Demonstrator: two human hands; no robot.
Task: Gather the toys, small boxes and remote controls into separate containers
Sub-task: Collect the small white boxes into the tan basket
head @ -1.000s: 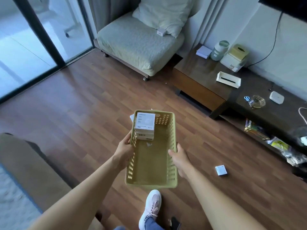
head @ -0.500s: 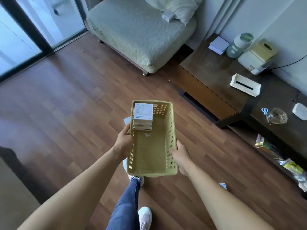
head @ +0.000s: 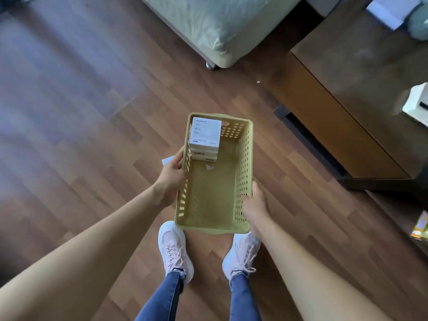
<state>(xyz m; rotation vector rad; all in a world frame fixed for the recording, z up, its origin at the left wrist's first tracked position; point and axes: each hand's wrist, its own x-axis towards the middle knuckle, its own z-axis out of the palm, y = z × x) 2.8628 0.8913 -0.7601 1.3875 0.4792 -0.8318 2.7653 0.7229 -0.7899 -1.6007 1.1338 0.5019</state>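
Observation:
I carry a yellow-green perforated plastic basket (head: 245,172) in front of me above the wooden floor. My left hand (head: 170,179) grips its left wall, with a bit of white box (head: 167,160) showing beside the fingers outside the basket. My right hand (head: 256,205) grips the right wall near its near corner. Inside, in the far left corner, stands a stack of small white boxes (head: 205,137); the top one reads 45W. The rest of the basket floor holds only a small scrap (head: 209,167).
A pale green seat cushion on castors (head: 220,26) stands ahead. A dark wooden low cabinet (head: 361,93) runs along the right, with a white box (head: 389,10) and a white tray (head: 416,105) on top. My white shoes (head: 174,249) stand below the basket.
I have walked forward toward the seat and cabinet, and my view has tilted down. The basket stays in both hands. The small white box on the floor at the right has left the view.

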